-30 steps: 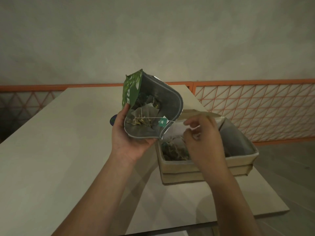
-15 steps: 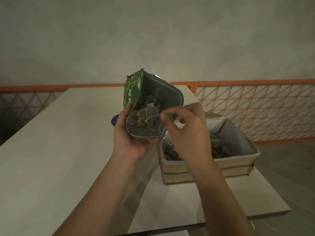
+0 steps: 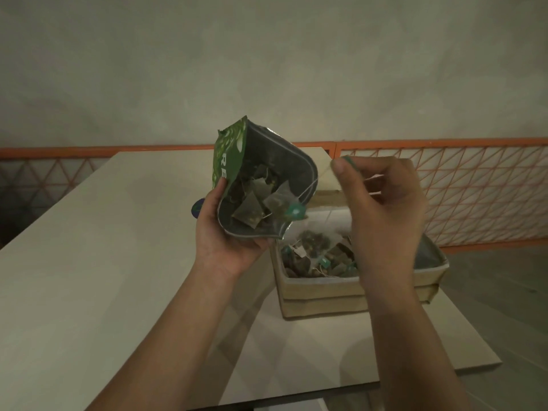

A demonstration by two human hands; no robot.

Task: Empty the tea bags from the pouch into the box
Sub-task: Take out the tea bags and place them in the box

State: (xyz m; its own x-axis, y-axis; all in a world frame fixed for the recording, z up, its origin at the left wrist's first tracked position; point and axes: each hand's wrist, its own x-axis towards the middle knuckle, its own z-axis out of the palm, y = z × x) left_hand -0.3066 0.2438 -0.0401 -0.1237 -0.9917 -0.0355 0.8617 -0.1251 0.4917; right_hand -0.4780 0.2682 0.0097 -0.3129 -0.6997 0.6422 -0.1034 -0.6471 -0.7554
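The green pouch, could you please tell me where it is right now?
In the head view, the green pouch is held up at centre by the left hand, its open mouth just left of and above the box on the table.

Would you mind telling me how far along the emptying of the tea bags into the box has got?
Partly done. A pile of tea bags already lies in the box. In hand: the left hand grips the open pouch beside the box, while the right hand pinches a green tag whose string runs back to the pouch mouth. Left: several bags remain inside the pouch.
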